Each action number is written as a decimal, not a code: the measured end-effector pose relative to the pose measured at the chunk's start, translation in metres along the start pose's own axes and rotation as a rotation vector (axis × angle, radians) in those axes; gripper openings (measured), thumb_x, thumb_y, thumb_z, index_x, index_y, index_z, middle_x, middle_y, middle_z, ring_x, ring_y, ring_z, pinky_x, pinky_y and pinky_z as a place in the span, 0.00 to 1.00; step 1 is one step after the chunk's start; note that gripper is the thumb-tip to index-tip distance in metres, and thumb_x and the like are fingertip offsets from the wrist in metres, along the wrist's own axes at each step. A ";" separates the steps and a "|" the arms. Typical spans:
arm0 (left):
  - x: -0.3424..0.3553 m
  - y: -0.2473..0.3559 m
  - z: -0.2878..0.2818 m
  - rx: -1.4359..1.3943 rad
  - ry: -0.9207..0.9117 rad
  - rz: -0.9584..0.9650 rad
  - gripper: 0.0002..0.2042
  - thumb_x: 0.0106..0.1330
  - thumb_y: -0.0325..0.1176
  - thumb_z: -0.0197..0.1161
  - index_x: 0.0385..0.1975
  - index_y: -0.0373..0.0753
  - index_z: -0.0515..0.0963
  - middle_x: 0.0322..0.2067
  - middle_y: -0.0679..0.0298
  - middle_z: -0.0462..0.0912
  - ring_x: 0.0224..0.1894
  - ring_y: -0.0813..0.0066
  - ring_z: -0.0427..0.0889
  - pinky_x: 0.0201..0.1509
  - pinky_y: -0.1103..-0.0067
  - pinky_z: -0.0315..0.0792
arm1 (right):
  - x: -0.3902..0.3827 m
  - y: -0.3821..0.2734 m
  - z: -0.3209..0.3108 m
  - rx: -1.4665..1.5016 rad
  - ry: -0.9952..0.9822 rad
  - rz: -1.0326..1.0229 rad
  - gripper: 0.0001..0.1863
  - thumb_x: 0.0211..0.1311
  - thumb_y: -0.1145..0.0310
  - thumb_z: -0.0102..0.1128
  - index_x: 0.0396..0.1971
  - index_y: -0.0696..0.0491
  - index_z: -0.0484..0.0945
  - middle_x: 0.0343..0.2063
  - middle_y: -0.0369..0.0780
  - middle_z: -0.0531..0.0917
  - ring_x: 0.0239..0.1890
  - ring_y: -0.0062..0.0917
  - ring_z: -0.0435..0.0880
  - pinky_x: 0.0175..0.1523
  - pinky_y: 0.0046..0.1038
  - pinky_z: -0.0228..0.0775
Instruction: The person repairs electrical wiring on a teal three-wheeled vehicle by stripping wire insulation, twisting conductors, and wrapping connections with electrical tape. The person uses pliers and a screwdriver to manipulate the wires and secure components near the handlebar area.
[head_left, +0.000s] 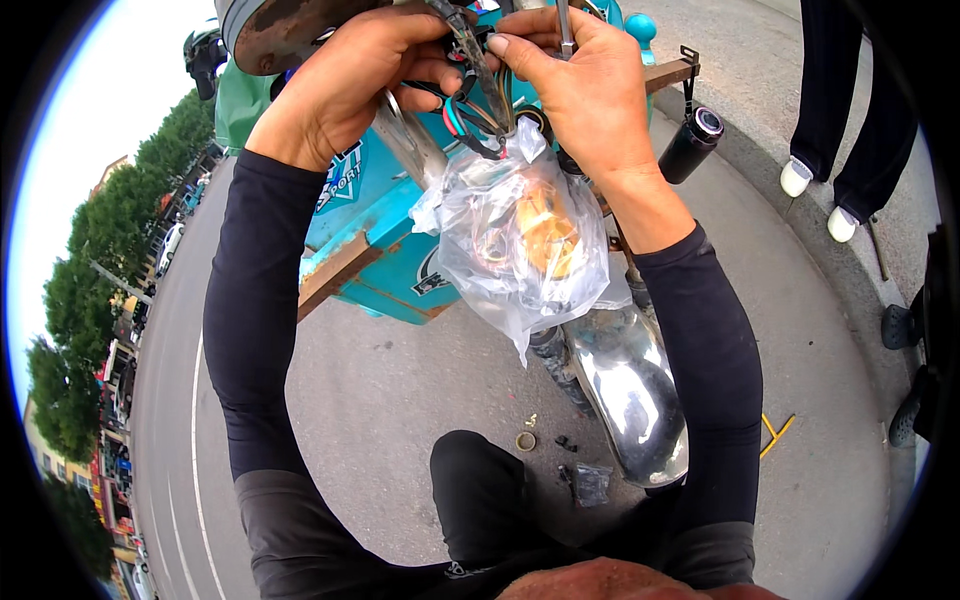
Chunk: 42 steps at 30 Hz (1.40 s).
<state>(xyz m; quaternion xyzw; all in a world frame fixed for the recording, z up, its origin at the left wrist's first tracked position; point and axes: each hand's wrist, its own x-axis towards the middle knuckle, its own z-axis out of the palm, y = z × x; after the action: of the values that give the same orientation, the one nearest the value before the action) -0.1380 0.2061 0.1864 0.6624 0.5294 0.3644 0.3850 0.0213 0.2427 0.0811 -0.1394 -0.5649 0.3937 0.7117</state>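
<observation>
At the top centre, my left hand (355, 85) has its fingers curled around a bundle of dark cable and coloured wires (464, 115). My right hand (585, 105) is closed in a pinch on the dark wiring, with a thin metal rod rising by its fingers; exactly what it grips is partly hidden. A clear plastic bag (470, 280) with yellow and metal contents hangs just below the wires, against a steel tube (405, 145) and the turquoise vehicle body (345, 255).
A rusty drum (255, 30) sits top left. A dark cylinder (688, 145) hangs from a bracket at right, near another person's legs (878, 160) by the kerb. Below lie a chrome fender (625, 395), a tape roll (525, 441), small parts and a yellow tool (776, 433).
</observation>
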 end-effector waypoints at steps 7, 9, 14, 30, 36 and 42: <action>0.006 -0.010 -0.019 0.243 0.003 0.213 0.18 0.78 0.40 0.49 0.54 0.35 0.80 0.41 0.61 0.87 0.34 0.85 0.80 0.22 0.92 0.68 | 0.006 -0.016 0.004 -0.108 0.017 -0.088 0.05 0.62 0.80 0.64 0.36 0.64 0.83 0.27 0.39 0.87 0.28 0.17 0.84 0.34 0.20 0.75; 0.010 -0.014 -0.012 0.204 -0.007 0.265 0.18 0.79 0.40 0.48 0.54 0.34 0.79 0.38 0.61 0.86 0.32 0.86 0.80 0.20 0.93 0.66 | 0.011 -0.012 -0.005 -0.011 -0.041 -0.007 0.05 0.62 0.80 0.64 0.36 0.64 0.84 0.27 0.39 0.87 0.28 0.16 0.84 0.33 0.20 0.75; 0.017 -0.014 -0.012 0.138 -0.042 0.255 0.19 0.80 0.41 0.47 0.57 0.33 0.77 0.39 0.62 0.86 0.32 0.88 0.81 0.19 0.93 0.64 | 0.020 0.004 -0.011 -0.094 0.006 -0.139 0.06 0.60 0.78 0.65 0.36 0.64 0.84 0.26 0.43 0.87 0.27 0.23 0.85 0.34 0.25 0.75; 0.060 -0.020 0.008 -0.127 -0.259 0.166 0.18 0.77 0.36 0.52 0.58 0.30 0.72 0.45 0.57 0.83 0.34 0.73 0.85 0.31 0.86 0.82 | 0.026 0.022 -0.049 -0.281 0.094 -0.455 0.03 0.55 0.78 0.64 0.29 0.62 0.82 0.27 0.51 0.84 0.33 0.44 0.85 0.40 0.38 0.76; 0.062 -0.029 0.015 -0.119 -0.180 0.166 0.17 0.74 0.31 0.55 0.58 0.27 0.71 0.47 0.51 0.83 0.40 0.62 0.89 0.39 0.83 0.88 | 0.016 0.023 -0.063 -0.250 0.068 -0.406 0.03 0.55 0.78 0.64 0.27 0.62 0.81 0.25 0.52 0.83 0.31 0.45 0.85 0.38 0.38 0.76; 0.054 -0.033 0.007 -0.145 -0.200 0.192 0.15 0.76 0.31 0.50 0.56 0.28 0.72 0.47 0.49 0.84 0.40 0.58 0.90 0.39 0.82 0.88 | 0.018 0.035 -0.044 -0.212 0.087 -0.414 0.04 0.56 0.77 0.64 0.28 0.62 0.82 0.25 0.52 0.83 0.31 0.43 0.86 0.38 0.38 0.76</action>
<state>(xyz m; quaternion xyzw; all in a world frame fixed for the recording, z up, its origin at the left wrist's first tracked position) -0.1365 0.2630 0.1582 0.7135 0.3950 0.3690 0.4459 0.0488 0.2892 0.0570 -0.1113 -0.5886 0.1713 0.7822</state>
